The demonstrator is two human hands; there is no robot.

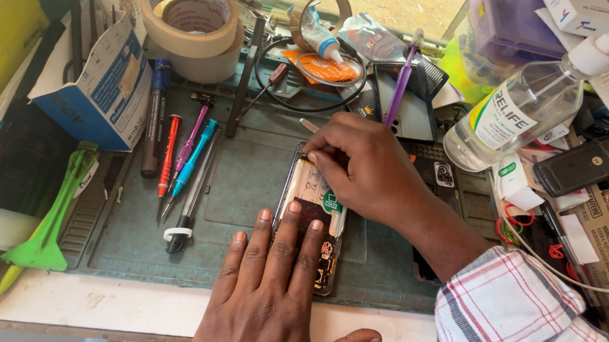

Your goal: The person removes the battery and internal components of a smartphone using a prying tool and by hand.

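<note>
While the left hand point(265, 302) lies flat with spread fingers on the opened grey smartphone point(311, 220) at centre frame, the right hand point(357, 167) pinches something small at its top. I judge steady downward pressure and a slow, gentle pull work best.

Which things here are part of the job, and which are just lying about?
In hand: opened phone, left hand pressing it flat, right hand with tweezers, work mat.

Lying about: tape rolls, screwdrivers, spray bottle, green pry tool, blue box.
</note>
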